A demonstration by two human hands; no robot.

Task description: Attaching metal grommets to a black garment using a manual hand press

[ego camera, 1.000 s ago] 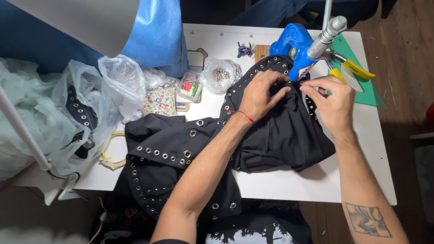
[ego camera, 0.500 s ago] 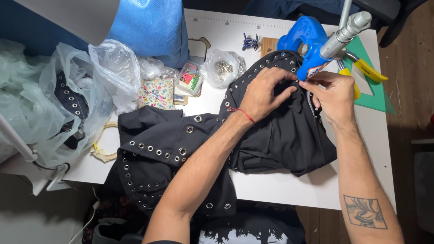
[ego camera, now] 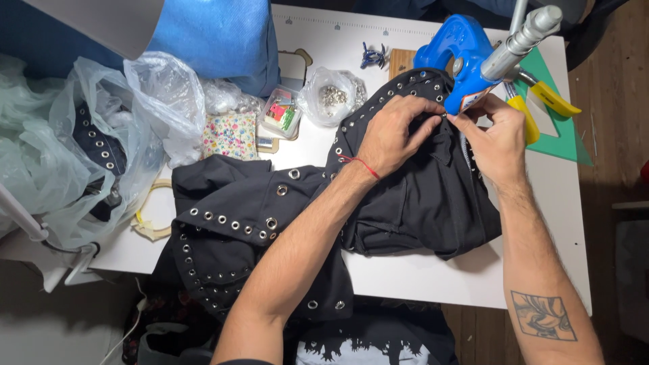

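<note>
A black garment studded with metal eyelets lies across the white table and hangs over its near edge. My left hand presses and pinches the fabric near its upper edge. My right hand pinches the same fold from the right, fingertips meeting the left ones just below the blue hand press. The press has a grey metal lever that points up to the right. What sits between my fingertips is too small to make out.
A clear bag of metal eyelets and a small box of coloured bits lie left of the press. Plastic bags with dark studded pieces fill the left side. A blue cloth bag, green triangle ruler and yellow-handled tool stand behind.
Both hands have stayed on the fold by the press, with small finger shifts. The camera has moved, so the whole scene sits a little lower and further left in view.
</note>
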